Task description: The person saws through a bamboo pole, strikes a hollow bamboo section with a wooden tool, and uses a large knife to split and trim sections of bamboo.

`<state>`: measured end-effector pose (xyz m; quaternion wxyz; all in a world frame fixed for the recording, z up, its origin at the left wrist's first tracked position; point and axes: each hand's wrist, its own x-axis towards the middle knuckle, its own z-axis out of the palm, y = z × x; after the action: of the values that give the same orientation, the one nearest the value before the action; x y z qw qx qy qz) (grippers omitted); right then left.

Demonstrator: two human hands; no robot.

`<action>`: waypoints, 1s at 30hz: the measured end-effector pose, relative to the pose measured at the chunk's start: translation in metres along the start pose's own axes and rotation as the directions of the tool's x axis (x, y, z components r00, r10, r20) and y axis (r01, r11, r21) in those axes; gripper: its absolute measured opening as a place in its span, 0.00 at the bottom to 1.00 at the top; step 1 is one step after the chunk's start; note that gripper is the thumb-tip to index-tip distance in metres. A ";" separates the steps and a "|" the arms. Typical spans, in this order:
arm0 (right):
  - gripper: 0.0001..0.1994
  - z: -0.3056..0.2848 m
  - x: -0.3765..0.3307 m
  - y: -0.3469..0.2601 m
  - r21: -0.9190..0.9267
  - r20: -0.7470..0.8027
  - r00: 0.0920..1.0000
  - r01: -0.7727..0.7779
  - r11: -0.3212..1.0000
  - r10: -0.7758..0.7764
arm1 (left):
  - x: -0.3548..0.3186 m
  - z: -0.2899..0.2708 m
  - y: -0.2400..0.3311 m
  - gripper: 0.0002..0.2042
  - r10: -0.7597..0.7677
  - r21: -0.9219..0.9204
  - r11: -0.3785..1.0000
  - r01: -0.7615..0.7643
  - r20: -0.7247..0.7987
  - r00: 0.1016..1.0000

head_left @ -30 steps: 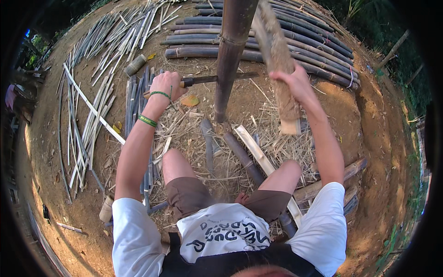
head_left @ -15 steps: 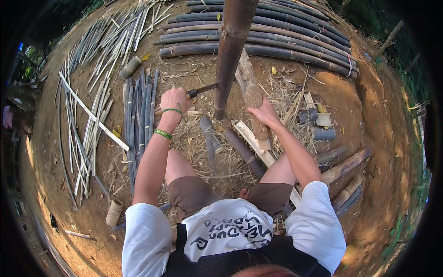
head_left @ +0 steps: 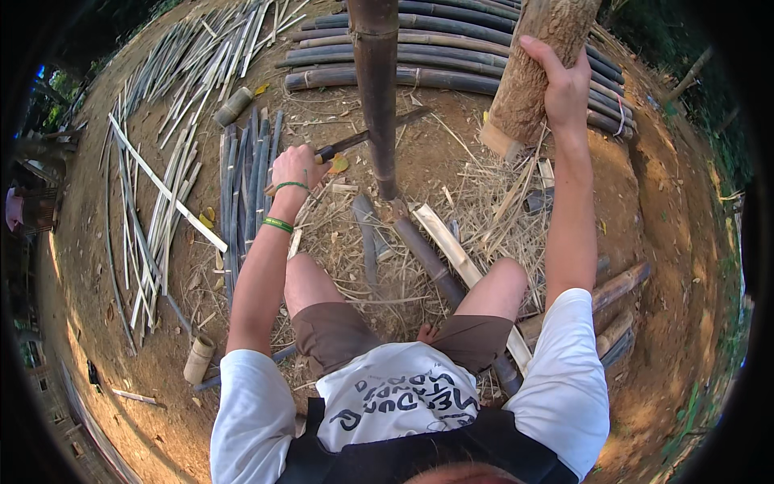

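My left hand point(head_left: 294, 168) is closed around the dark handle of a machete point(head_left: 348, 143). Its blade crosses an upright bamboo pole point(head_left: 377, 85) and shows on both sides of it; the pole hides the middle, so how deep it sits in the bamboo I cannot tell. The pole's lower end meets the ground area by a dark bamboo length point(head_left: 427, 262) between my legs. High to the right, my right hand point(head_left: 567, 90) grips a thick rough wooden club point(head_left: 522, 85), raised apart from pole and blade.
Bamboo poles point(head_left: 451, 79) lie stacked across the back. Pale split strips point(head_left: 165, 194) spread at left, beside dark split bamboo point(head_left: 246, 177). A split bamboo piece point(head_left: 447, 242) and shavings point(head_left: 476, 194) lie in front of me; cut lengths point(head_left: 621, 286) rest at right.
My right hand has lifted the wooden club up and to the right. The pole has shifted left, and the machete blade now shows beyond its far side.
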<state>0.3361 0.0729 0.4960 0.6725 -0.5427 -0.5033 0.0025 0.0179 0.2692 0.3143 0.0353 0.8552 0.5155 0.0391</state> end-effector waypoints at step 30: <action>0.29 -0.005 -0.027 0.025 -0.023 -0.121 0.992 0.033 0.999 -0.036 | -0.015 0.033 0.044 0.19 0.007 0.011 1.000 -0.007 0.038 0.999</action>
<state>0.3396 0.0651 0.4600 0.6961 -0.5399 -0.4708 -0.0474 0.0526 0.2347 0.2850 0.0402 0.8579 0.5119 0.0202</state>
